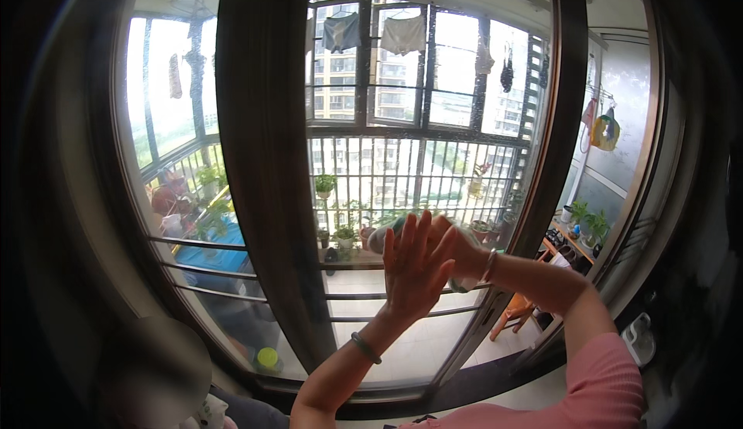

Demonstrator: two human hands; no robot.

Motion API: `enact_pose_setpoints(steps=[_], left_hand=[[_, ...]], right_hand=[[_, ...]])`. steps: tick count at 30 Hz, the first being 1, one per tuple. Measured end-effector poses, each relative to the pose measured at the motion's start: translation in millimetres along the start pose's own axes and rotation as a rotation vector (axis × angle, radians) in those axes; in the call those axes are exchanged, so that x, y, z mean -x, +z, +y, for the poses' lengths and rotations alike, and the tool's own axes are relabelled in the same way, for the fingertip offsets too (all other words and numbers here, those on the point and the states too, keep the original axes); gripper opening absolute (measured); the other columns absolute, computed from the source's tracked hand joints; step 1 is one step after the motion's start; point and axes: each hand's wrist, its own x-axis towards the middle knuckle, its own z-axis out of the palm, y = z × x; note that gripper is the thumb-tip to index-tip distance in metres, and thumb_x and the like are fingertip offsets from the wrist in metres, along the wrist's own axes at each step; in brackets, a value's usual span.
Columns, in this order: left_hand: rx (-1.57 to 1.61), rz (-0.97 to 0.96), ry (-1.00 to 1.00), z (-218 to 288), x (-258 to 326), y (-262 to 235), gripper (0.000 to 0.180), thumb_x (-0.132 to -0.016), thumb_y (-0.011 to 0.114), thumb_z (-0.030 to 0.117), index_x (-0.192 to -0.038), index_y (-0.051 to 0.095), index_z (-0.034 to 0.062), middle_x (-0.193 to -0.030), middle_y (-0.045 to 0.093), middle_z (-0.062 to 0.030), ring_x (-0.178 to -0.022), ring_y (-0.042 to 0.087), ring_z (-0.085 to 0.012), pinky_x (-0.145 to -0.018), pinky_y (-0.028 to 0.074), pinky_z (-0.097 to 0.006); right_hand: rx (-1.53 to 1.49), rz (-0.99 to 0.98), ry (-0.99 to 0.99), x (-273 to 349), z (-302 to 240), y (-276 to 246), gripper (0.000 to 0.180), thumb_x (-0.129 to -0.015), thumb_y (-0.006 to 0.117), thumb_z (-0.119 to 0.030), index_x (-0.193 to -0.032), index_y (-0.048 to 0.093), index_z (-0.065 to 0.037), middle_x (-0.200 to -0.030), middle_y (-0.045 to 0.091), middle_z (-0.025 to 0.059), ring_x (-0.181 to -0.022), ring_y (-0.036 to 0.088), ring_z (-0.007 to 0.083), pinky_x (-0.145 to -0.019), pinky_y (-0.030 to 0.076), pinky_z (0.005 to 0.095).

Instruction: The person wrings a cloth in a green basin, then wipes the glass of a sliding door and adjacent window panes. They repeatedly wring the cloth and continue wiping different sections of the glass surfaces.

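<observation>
My left hand (416,268) is raised before the glass door, fingers spread and stretched out, with a green bangle on the wrist. Just behind and to its right, my right hand (462,249) is closed around a pale grey-green thing (378,239), which looks like a cloth. One end of it shows left of my left fingers, and another part hangs below my right palm. My left hand partly covers my right fingers and most of the held thing. Whether my two hands touch, I cannot tell. The glass pane (364,282) of the framed sliding door is in front of both.
Dark door frames (263,158) stand to the left and right of my hands. Beyond the glass lies a balcony with potted plants (344,234), a railing, hanging laundry (404,36) and a wooden stool (512,314). At lower left, close by, is another person (155,371).
</observation>
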Motion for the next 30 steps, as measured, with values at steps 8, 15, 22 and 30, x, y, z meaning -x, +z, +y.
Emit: enact_pose_setpoints(steps=[8,15,22,30], left_hand=[[-0.060,-0.012,-0.085,-29,9,-61,0.052,-0.099,0.054,0.027,-0.150,0.043,0.0202,-0.162,0.022,-0.0170,-0.151,0.016,-0.0339,-0.120,0.007,-0.051],[-0.045,-0.026,-0.110,-43,7,-68,0.055,-0.097,0.058,0.023,-0.150,0.042,0.0217,-0.163,0.019,-0.0136,-0.152,0.014,-0.0316,-0.121,0.006,-0.050],[0.000,0.050,-0.122,-48,8,-51,0.057,-0.097,0.057,0.023,-0.152,0.039,0.0213,-0.163,0.018,-0.0157,-0.151,0.014,-0.0337,-0.121,0.007,-0.051],[0.048,0.228,-0.069,-34,65,-29,0.046,-0.099,0.054,0.026,-0.144,0.050,0.0178,-0.159,0.024,-0.0228,-0.149,0.019,-0.0390,-0.117,0.013,-0.053]], right_hand=[[0.425,0.278,-0.155,-34,-5,-80,0.042,-0.078,0.073,-0.028,-0.118,0.061,-0.024,-0.118,0.061,-0.0012,-0.091,0.066,0.0158,-0.053,0.052,0.0287],[0.405,0.610,-0.141,-145,50,-154,0.039,-0.090,0.061,-0.029,-0.128,0.058,-0.019,-0.105,0.064,0.0012,-0.076,0.063,0.0187,-0.062,0.052,0.0353],[0.512,0.983,0.083,-273,109,-217,0.025,-0.082,0.065,-0.012,-0.108,0.067,-0.009,-0.113,0.067,0.0066,-0.107,0.059,0.0280,-0.088,0.048,0.0397],[-0.281,0.039,0.031,-173,-51,-27,0.042,-0.086,0.064,-0.019,-0.128,0.059,-0.021,-0.134,0.056,0.0037,-0.121,0.055,0.0234,-0.088,0.049,0.0405]])
